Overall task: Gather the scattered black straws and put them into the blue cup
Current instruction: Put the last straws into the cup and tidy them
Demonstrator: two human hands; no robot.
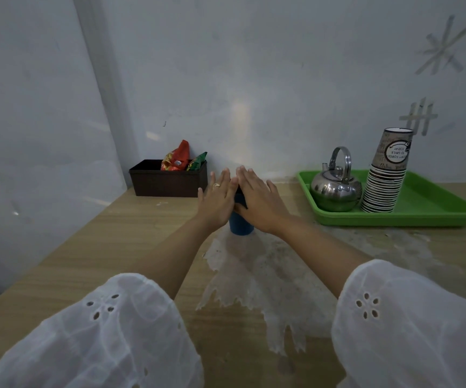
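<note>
Blue cup (241, 226) stands upright, black straws (240, 196) pointing up.

On my table (86, 261) a brown box (167, 183) sits by the wall (282, 65) with snack bags (177, 159) in it. To my right, a green tray (436, 211) holds a shiny kettle (335, 191) beside stacked paper cups (385, 177).

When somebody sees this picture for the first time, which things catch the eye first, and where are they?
The left hand and right hand meet in the middle, fingers straight, flanking the black straws in the blue cup. At the right, a bright green tray holds a shiny kettle and a tall stack of paper cups; at the back left stands a dark box of snack packets.
</note>
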